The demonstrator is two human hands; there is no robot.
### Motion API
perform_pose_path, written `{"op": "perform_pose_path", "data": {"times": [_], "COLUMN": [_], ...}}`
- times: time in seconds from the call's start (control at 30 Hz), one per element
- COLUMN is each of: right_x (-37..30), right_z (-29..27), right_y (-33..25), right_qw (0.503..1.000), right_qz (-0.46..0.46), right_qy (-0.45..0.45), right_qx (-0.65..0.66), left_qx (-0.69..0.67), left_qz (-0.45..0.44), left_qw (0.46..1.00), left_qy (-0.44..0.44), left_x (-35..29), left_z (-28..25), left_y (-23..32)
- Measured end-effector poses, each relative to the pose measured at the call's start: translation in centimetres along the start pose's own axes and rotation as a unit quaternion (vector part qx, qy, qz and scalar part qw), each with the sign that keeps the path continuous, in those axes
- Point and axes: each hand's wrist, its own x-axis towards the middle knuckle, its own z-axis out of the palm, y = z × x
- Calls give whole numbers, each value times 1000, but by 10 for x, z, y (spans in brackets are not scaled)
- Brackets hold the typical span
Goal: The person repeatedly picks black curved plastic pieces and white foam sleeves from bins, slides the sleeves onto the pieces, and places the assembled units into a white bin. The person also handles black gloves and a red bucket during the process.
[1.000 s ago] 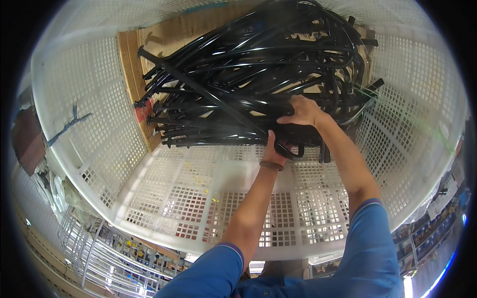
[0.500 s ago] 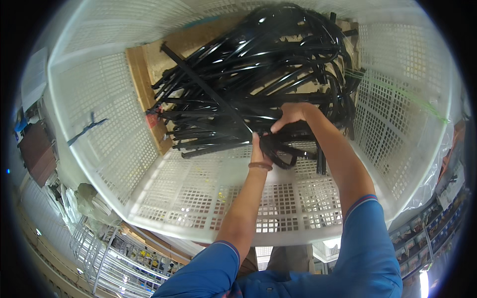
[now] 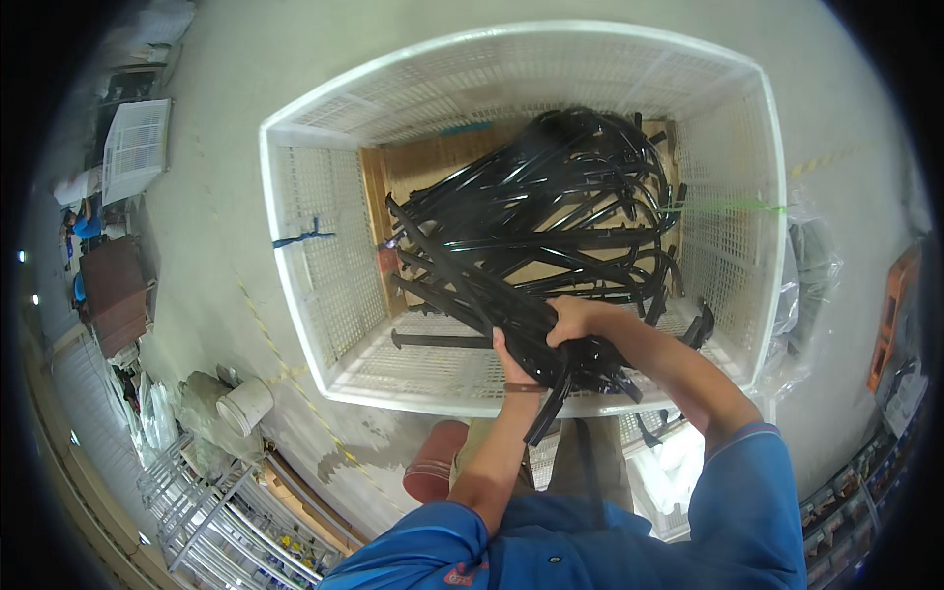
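Observation:
A bundle of glossy black bent tubes (image 3: 519, 317) is gripped between my two hands near the front rim of a large white mesh crate (image 3: 678, 49). My left hand (image 3: 515, 364) has its fingers under the bundle and its thumb up along the near side. From the right, my right hand (image 3: 578, 320) closes over the top of the same bundle. Some tube ends stick out past the near rim. Deeper in the crate lies a tangled pile of similar black tubes (image 3: 551, 177), resting over a wooden board (image 3: 438, 162).
Blue cord (image 3: 303, 237) is tied on the crate's left wall, and green string (image 3: 733, 206) crosses the right wall. A red bucket (image 3: 435, 462) stands by my legs. Farther left are a white bucket (image 3: 246, 406) and a metal rack (image 3: 211, 497). Clear plastic (image 3: 811, 261) lies right of the crate.
Both hands have lifted the gathered tubes off the pile and drawn them toward me, to the crate's near rim. The view has risen back, showing the whole crate and surrounding floor.

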Motion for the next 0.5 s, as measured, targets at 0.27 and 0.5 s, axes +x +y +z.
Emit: {"op": "perform_pose_path", "data": {"times": [0.27,0.5], "right_x": [-131,-273], "right_z": [57,106], "right_y": [-62,-60], "right_qw": [999,976], "right_qz": [-32,-91], "right_qy": [-24,49], "right_qx": [33,192], "left_qx": [-4,54], "left_qz": [-66,-186], "left_qw": [997,976], "left_qy": [-25,-98], "left_x": [-136,-235], "left_z": [74,147], "left_y": [21,22]}}
